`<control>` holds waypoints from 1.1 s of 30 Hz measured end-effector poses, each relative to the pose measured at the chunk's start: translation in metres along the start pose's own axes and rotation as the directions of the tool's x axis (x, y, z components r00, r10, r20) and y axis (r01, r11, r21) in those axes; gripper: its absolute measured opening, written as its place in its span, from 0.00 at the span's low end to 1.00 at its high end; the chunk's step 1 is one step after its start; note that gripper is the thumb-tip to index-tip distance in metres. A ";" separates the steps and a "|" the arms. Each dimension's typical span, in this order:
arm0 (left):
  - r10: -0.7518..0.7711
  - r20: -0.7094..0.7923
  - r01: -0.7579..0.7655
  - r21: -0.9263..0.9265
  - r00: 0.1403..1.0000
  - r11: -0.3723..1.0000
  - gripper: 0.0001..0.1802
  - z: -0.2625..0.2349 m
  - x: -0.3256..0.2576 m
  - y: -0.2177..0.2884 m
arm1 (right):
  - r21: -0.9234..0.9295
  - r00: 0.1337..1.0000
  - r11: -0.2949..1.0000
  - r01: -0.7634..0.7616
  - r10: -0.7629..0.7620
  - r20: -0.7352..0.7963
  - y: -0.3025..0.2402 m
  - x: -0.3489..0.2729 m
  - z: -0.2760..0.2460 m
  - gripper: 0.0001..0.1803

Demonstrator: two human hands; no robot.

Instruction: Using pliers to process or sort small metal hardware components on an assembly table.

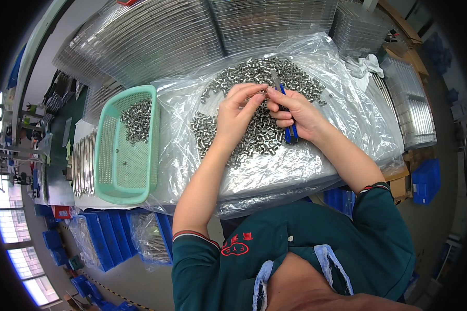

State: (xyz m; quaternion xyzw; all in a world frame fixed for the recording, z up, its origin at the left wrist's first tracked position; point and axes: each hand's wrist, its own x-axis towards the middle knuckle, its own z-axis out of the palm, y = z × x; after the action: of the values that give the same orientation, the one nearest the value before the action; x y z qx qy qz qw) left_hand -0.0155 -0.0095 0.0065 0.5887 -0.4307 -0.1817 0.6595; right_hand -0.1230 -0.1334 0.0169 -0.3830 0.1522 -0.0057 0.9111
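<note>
My left hand (237, 111) is closed in a pinch, its thumb and index fingertips meeting my right hand's fingertips above the metal heap. A small metal fitting seems to sit between the fingertips, mostly hidden by them. My right hand (302, 115) wraps its lower fingers around a blue utility knife (290, 133), whose grey blade points away from me, past the fingertips. Beneath both hands a heap of small shiny metal fittings (257, 136) spreads over a clear plastic sheet (179, 155) on the table.
At the left stands a light green mesh basket (153, 179) with a pile of fittings at its far end. Stacked clear trays (161, 44) rise along the back, with more trays (410, 103) at the right. Blue bins (106, 238) sit below the table's front edge; a white cloth (366, 66) lies far right.
</note>
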 end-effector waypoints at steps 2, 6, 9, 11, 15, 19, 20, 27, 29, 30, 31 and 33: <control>0.160 -0.014 -0.150 0.268 0.987 0.952 0.10 0.003 -0.002 0.005 | 0.000 1.000 1.000 0.000 0.000 0.004 0.001 -0.001 0.000 0.09; 0.071 -0.062 -0.059 0.175 0.996 0.983 0.12 0.006 -0.003 0.004 | 0.053 0.998 0.998 -0.043 0.041 0.039 -0.002 -0.001 0.000 0.08; 0.103 -0.047 -0.091 0.214 0.994 0.973 0.13 0.004 -0.002 0.002 | 0.043 0.998 0.998 -0.037 0.035 0.052 -0.001 -0.001 -0.001 0.10; 0.190 0.000 -0.181 0.291 0.982 0.939 0.13 0.002 -0.002 0.003 | 0.004 0.999 0.999 -0.054 0.054 -0.001 0.000 0.001 -0.002 0.14; -0.042 -0.305 -0.011 -0.169 0.952 0.986 0.10 -0.014 0.004 0.010 | 0.051 0.997 0.998 -0.049 0.046 0.054 -0.002 0.000 0.004 0.14; -0.065 -0.789 -0.323 -0.324 0.611 0.889 0.16 -0.070 0.013 0.019 | 0.060 1.000 0.998 -0.021 0.019 0.022 -0.005 0.000 -0.002 0.15; -0.114 -0.833 -0.336 -0.338 0.541 0.879 0.19 -0.083 0.013 0.020 | 0.055 1.000 0.998 -0.017 0.016 0.023 -0.005 0.000 -0.001 0.15; -0.056 -0.525 0.015 -0.082 0.849 0.996 0.12 -0.069 0.012 0.005 | 0.084 0.999 0.996 -0.034 0.033 0.013 -0.002 0.002 0.001 0.14; -0.015 -0.377 0.113 0.240 0.926 0.964 0.09 -0.058 0.011 -0.005 | 0.092 1.000 0.995 -0.030 0.030 0.009 -0.003 0.002 0.000 0.14; 0.086 -0.239 0.082 0.612 0.967 0.786 0.08 -0.054 0.009 -0.009 | 0.083 1.000 0.996 -0.028 0.028 0.006 -0.003 0.001 0.001 0.14; 0.123 -0.071 0.004 0.879 0.990 0.477 0.06 -0.052 0.007 -0.013 | 0.075 1.000 0.997 -0.028 0.028 0.006 -0.003 0.000 0.002 0.14; 0.055 -0.095 0.061 0.898 0.994 0.436 0.07 -0.050 0.005 -0.025 | 0.071 0.999 0.997 -0.031 0.031 0.009 -0.003 0.000 0.003 0.14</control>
State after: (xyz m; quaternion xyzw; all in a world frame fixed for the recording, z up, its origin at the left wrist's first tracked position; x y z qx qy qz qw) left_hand 0.0327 0.0117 -0.0120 0.8588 -0.4234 0.1063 0.2683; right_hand -0.1220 -0.1330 0.0210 -0.3479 0.1542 0.0046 0.9247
